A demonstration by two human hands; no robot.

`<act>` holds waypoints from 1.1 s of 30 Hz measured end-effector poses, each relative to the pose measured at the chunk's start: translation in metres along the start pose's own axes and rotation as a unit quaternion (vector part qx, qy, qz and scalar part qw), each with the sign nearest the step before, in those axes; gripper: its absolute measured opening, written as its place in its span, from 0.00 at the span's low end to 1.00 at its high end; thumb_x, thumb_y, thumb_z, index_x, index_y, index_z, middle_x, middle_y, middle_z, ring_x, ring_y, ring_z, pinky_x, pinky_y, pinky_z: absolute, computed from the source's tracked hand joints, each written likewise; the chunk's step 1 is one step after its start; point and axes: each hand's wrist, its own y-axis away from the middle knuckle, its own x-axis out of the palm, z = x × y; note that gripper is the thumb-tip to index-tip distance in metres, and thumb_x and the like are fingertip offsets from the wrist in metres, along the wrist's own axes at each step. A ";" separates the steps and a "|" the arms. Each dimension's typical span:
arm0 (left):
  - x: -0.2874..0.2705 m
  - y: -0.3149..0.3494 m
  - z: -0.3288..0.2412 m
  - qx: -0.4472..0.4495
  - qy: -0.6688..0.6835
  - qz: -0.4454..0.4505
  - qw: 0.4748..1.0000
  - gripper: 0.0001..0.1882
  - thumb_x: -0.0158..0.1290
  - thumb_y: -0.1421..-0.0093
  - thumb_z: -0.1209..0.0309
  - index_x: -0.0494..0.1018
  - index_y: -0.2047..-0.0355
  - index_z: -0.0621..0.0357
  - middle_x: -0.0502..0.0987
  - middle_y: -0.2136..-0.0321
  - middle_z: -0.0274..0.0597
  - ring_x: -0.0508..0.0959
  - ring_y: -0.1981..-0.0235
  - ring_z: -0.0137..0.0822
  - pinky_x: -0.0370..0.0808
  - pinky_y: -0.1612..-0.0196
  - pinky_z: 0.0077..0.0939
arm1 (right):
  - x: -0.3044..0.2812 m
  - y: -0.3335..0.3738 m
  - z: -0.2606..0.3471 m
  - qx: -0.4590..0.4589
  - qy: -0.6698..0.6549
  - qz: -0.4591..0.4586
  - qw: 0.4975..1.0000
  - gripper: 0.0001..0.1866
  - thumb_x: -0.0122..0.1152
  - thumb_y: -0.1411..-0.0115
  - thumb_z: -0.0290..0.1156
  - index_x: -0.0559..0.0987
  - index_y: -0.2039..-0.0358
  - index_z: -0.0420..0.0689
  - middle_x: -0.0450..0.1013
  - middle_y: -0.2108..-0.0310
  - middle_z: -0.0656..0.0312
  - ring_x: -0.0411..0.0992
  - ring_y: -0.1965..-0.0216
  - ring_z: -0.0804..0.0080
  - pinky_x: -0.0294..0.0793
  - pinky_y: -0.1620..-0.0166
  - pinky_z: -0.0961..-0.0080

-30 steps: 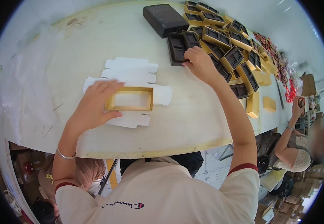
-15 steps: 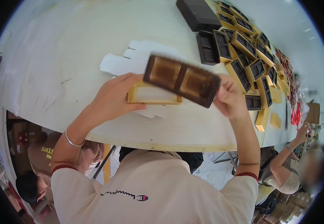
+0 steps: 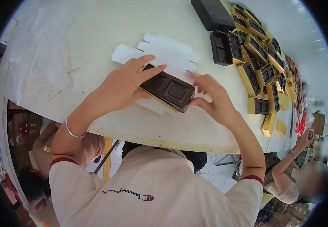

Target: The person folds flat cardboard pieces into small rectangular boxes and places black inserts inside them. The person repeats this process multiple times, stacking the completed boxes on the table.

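A dark brown plastic tray [image 3: 173, 90] with two recesses sits over a shallow gold box, whose gold edge [image 3: 163, 101] shows along the near side. My left hand [image 3: 124, 83] grips the box's left end, thumb on the near side and fingers over the far side. At the other end, my right hand [image 3: 216, 99] has its thumb against the tray's right corner. Its fingers are spread apart and the fingertips are blurred. Beneath the box lie flat white die-cut card blanks [image 3: 167, 49]. Whether the tray is fully seated in the box I cannot tell.
Several gold boxes with dark trays [image 3: 250, 77] are heaped at the right. A stack of dark trays [image 3: 213, 15] and one loose dark tray [image 3: 220, 47] stand beside them. Clear plastic film [image 3: 31, 56] lies at the left. Two other people are near the table.
The tray has moved down and left from my right hand's raised grip onto the gold box. My right hand's fingers have spread. My left hand stays at the box, its fingers now over the tray's edge.
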 end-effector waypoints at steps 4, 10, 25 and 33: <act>0.008 0.001 -0.016 0.040 -0.007 -0.017 0.999 0.48 0.67 0.59 0.59 0.58 0.37 0.48 0.58 0.38 0.45 0.58 0.39 0.54 0.62 0.40 0.44 | 0.002 -0.009 -0.010 -0.212 0.189 0.063 0.957 0.27 0.66 0.56 0.28 0.76 0.52 0.41 0.70 0.68 0.59 0.69 0.68 0.63 0.71 0.63 0.71; 0.018 -0.004 -0.025 0.016 -0.053 -0.041 0.998 0.50 0.66 0.60 0.52 0.57 0.37 0.46 0.57 0.38 0.47 0.54 0.38 0.60 0.59 0.40 0.53 | 0.002 -0.018 -0.004 -0.277 0.314 0.105 0.902 0.23 0.59 0.54 0.26 0.75 0.54 0.38 0.69 0.73 0.64 0.69 0.68 0.69 0.70 0.63 0.73; 0.022 0.000 -0.032 0.018 -0.157 -0.010 0.987 0.43 0.56 0.47 0.51 0.54 0.36 0.54 0.50 0.35 0.50 0.48 0.34 0.58 0.47 0.36 0.59 | 0.047 0.019 0.010 -0.092 0.316 0.049 0.943 0.44 0.49 0.47 0.63 0.68 0.47 0.31 0.56 0.39 0.42 0.55 0.37 0.51 0.57 0.39 0.57; 0.018 0.005 -0.014 -0.001 -0.165 0.013 0.986 0.47 0.59 0.49 0.55 0.50 0.36 0.63 0.49 0.34 0.50 0.47 0.33 0.52 0.47 0.34 0.48 | 0.061 0.019 0.011 -0.065 0.267 -0.034 0.961 0.37 0.62 0.49 0.49 0.68 0.48 0.30 0.57 0.40 0.41 0.59 0.41 0.47 0.61 0.41 0.58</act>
